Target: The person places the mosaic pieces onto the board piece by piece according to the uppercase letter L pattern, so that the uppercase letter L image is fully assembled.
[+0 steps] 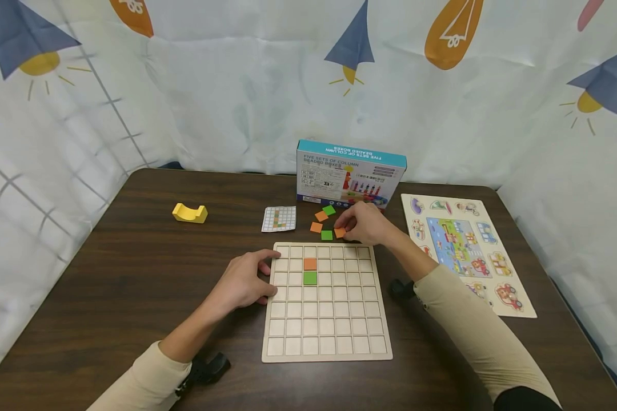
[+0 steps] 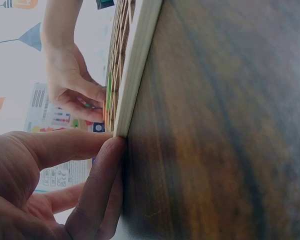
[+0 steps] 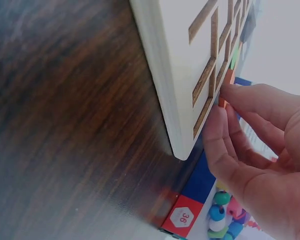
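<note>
A pale wooden grid board (image 1: 334, 302) lies on the table with an orange square (image 1: 310, 264) and a green square (image 1: 310, 278) in one column. My left hand (image 1: 244, 281) touches the board's left edge with thumb and fingers, seen close in the left wrist view (image 2: 85, 170). Beyond the board's far edge, my right hand (image 1: 366, 224) pinches an orange tile (image 1: 340, 233); the right wrist view shows that hand (image 3: 260, 135) past the board's corner. Beside it lie loose tiles, among them a green one (image 1: 326, 235) and an orange one (image 1: 316, 227).
A small pattern card (image 1: 279, 219) lies behind the board, left of the tiles. A blue-topped box (image 1: 349, 174) stands at the back. On the right is a picture puzzle board (image 1: 463, 251); a yellow curved block (image 1: 189, 214) sits at the left.
</note>
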`<state>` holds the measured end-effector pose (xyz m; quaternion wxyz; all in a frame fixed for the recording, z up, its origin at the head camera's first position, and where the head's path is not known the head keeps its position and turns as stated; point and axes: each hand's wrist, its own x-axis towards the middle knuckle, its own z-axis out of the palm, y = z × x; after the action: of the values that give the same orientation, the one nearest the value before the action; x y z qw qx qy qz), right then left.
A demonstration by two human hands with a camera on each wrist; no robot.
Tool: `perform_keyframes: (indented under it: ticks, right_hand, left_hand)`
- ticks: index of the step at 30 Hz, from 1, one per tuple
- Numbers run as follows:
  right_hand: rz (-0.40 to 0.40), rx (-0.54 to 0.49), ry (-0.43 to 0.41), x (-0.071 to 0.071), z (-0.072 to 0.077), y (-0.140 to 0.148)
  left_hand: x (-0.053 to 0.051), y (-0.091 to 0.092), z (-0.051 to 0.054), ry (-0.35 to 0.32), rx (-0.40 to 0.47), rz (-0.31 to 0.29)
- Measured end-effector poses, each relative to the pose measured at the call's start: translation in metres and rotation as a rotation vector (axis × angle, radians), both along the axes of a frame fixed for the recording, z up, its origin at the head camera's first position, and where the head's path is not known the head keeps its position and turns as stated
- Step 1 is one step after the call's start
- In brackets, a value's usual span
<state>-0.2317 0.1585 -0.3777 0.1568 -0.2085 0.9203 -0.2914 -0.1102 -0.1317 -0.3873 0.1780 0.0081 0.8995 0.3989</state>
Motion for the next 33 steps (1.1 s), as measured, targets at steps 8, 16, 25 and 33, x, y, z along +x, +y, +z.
perform_keyframes:
  ticks: [8,16,25,33]
  right_hand:
    - [-0.024,-0.012,0.005,0.003,0.003,0.0]
    - [-0.038,-0.033,0.017,0.005,0.006,0.001]
    - [-0.048,-0.035,0.024,0.008,0.008,0.002]
    - [-0.062,-0.053,0.016,0.014,0.01,0.002]
  left_hand:
    - [0.0,0.0,0.001,-0.002,0.001,-0.002]
    - [0.001,0.0,0.001,-0.004,-0.005,-0.002]
    - [0.0,0.0,0.001,0.002,-0.01,-0.008]
    - [0.001,0.0,0.002,0.011,-0.012,-0.007]
